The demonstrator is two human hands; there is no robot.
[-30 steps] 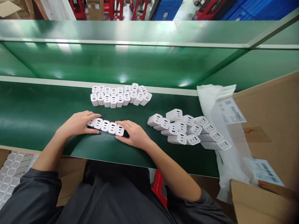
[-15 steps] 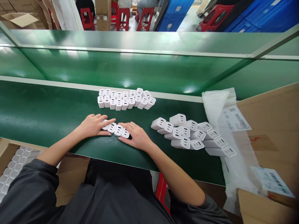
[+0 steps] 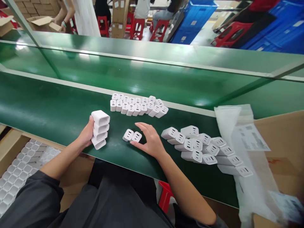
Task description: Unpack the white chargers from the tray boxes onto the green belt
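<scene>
My left hand [image 3: 86, 134] grips a stack of several white charger housings [image 3: 101, 118], tilted so that their hollow open ends face right. My right hand [image 3: 150, 141] is open, thumb and fingers spread beside two white chargers [image 3: 132, 135] with slotted faces up. The thumb is close to the right one; whether it touches cannot be made out. Beyond the hands, two rows of white slotted chargers [image 3: 130, 109] stand side by side. To the right of my right hand lies a looser group of the same chargers [image 3: 197, 144], leaning over.
A green work surface [image 3: 59, 107] runs across, with a pale rail behind it. Clear plastic wrap [image 3: 228, 123] and a cardboard box [image 3: 285, 136] sit at the right. Lower left, a box holds many white housings [image 3: 21, 171]. Other people and red stools are beyond.
My left hand has moved left and now holds the housing stack. My right hand has opened away from the short row, where two chargers now show. The camera view has shifted and tilted.
</scene>
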